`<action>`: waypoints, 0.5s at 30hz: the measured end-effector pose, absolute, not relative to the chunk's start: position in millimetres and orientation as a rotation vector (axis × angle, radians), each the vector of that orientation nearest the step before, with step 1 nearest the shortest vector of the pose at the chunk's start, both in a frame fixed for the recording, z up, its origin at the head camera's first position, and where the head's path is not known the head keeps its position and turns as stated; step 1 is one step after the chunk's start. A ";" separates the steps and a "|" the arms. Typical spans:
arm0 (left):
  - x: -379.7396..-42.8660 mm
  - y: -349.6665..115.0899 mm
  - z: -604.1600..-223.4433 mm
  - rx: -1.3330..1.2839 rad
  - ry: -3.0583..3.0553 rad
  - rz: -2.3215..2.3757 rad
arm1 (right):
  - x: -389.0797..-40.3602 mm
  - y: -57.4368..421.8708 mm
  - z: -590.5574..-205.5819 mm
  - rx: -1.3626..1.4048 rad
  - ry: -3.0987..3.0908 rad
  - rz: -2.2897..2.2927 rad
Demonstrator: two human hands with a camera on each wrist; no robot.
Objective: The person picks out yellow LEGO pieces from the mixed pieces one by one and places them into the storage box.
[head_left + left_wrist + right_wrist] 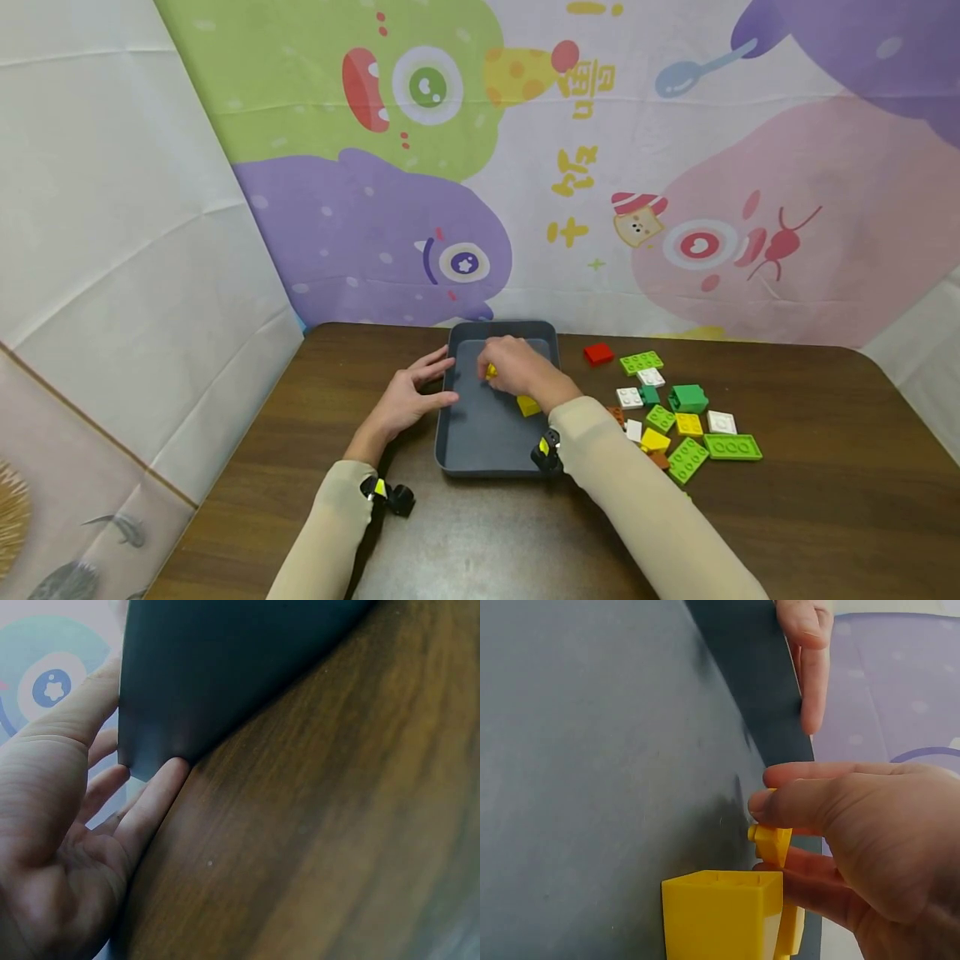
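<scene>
A dark grey tray (487,450) lies on the wooden table. Over its far part, my right hand (513,367) pinches a small yellow toy brick (771,844) between thumb and fingers, close above the tray floor. Nearer to me in the tray sits another yellow brick (528,406), which looks large and blocky in the right wrist view; part of a further yellow piece (791,930) shows behind it. My left hand (405,402) rests at the tray's left side, fingers fairly straight and spread, with fingertips touching the outer wall and the thumb reaching over the rim.
Right of the tray lie loose bricks: a red brick (598,354), a dark green brick (687,398), a flat lime brick (732,447), a white brick (722,422) and several others in yellow, orange and white. A printed cloth (570,275) hangs behind the table's far edge.
</scene>
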State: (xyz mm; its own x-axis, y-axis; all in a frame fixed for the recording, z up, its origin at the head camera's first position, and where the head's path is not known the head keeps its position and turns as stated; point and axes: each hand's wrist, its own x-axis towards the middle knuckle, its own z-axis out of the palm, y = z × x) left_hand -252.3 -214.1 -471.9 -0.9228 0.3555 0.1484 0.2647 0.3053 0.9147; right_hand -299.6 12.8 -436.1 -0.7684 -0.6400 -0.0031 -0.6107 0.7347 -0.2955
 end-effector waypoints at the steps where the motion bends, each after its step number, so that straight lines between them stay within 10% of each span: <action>1: -252.0 -213.9 -471.5 0.584 2.467 1.705 | -299.6 12.8 -436.6 -1.025 2.826 -0.428; 15: -249.7 -212.7 -469.0 0.576 2.470 1.690 | -297.7 11.1 -439.3 -1.023 2.796 -0.368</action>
